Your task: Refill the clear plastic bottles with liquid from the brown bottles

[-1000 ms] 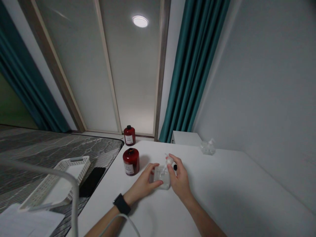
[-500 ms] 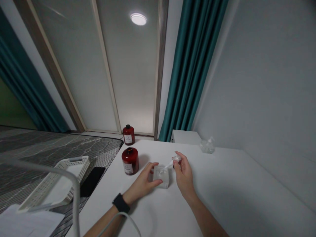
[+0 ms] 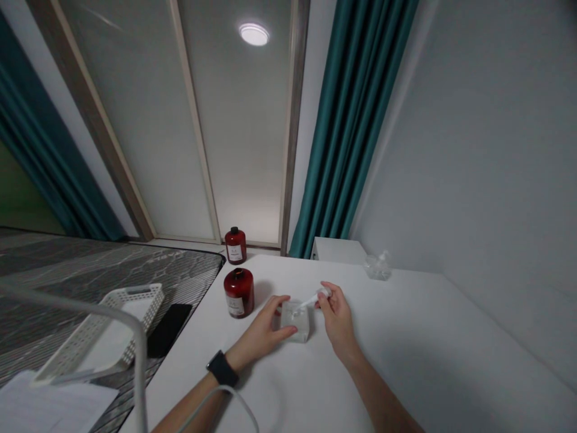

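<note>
My left hand (image 3: 265, 328), with a black watch on the wrist, is curled around a clear, squarish bottle (image 3: 295, 323) on the white table. Its thumb rests on the near side and its fingers on the far side. Between the fingertips of my right hand (image 3: 337, 319) is a white pump head (image 3: 321, 294). The pump slants down to the left, its lower end at the top of the bottle; whether it is inside the opening is too blurred to tell. Left of the hands stands a dark red bottle (image 3: 239, 293) with a white label.
Another red bottle (image 3: 235, 245) with a black cap stands at the table's far left corner. A clear pump bottle (image 3: 378, 266) is near the back right edge. To the left lie a white basket (image 3: 90, 337), a black flat object (image 3: 170, 329) and papers (image 3: 54, 406). A pale cable crosses the foreground.
My right hand has turned a little, and the head end of the pump has dipped slightly. My left hand and the clear bottle have stayed almost in place.
</note>
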Demonstrator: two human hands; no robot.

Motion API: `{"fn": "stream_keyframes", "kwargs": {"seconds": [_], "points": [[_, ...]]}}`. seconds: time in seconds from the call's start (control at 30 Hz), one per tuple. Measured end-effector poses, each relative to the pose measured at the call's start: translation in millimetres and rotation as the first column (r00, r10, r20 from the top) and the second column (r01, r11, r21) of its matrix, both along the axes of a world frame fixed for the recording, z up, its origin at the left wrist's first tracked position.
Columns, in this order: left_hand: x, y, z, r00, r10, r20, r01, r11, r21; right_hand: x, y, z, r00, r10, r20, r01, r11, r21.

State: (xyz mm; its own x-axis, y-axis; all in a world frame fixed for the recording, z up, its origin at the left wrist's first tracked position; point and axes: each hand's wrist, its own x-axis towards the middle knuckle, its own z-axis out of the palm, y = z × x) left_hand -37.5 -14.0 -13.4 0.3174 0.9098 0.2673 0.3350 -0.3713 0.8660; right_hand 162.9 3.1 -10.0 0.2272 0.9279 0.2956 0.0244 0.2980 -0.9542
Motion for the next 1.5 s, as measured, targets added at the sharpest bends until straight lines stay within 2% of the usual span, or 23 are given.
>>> {"fn": "stream_keyframes", "kwargs": {"seconds": [0.33, 0.47, 0.7, 0.93, 1.07, 1.27, 1.4, 1.5], "points": [[0.4, -1.4, 3.2, 1.000, 0.008, 0.011, -0.008, 1.000, -0.003, 3.4, -4.7, 2.9, 1.000, 0.000, 0.002, 0.000, 0.999, -0.034], [-0.4, -0.7, 1.6, 1.000, 0.009, 0.013, -0.009, 1.000, -0.004, 13.6, -2.5, 5.6, 0.998, -0.055, -0.036, 0.053, 0.997, -0.065], [0.4, -2.0, 4.3, 1.000, 0.005, 0.008, -0.005, 1.000, -0.028, 31.1, 11.4, -11.4, 0.997, -0.040, -0.070, 0.033, 0.994, -0.106], [1.4, -4.2, 8.9, 1.000, 0.004, 0.011, -0.004, 0.999, -0.040, 60.0, 43.7, -16.6, 0.989, 0.022, 0.146, -0.002, 0.991, -0.131], [0.9, -5.7, 11.8, 1.000, -0.008, 0.025, 0.009, 0.999, -0.043, 77.4, 59.5, -18.2, 0.943, 0.006, 0.334, 0.035, 0.993, -0.117], [0.5, -7.4, 11.3, 1.000, -0.014, 0.009, 0.014, 0.999, -0.041, 87.9, 63.9, -27.6, 0.861, -0.044, 0.506, 0.090, 0.994, -0.067], [-0.2, -7.9, 9.4, 1.000, 0.008, -0.024, -0.007, 0.998, 0.058, 87.2, 65.5, -30.4, 0.841, -0.076, 0.536, 0.094, 0.996, -0.005], [-1.7, -11.0, 10.6, 0.997, 0.052, -0.053, -0.042, 0.985, 0.169, 89.9, 64.0, -28.3, 0.844, -0.154, 0.514, 0.136, 0.988, 0.072]]}}
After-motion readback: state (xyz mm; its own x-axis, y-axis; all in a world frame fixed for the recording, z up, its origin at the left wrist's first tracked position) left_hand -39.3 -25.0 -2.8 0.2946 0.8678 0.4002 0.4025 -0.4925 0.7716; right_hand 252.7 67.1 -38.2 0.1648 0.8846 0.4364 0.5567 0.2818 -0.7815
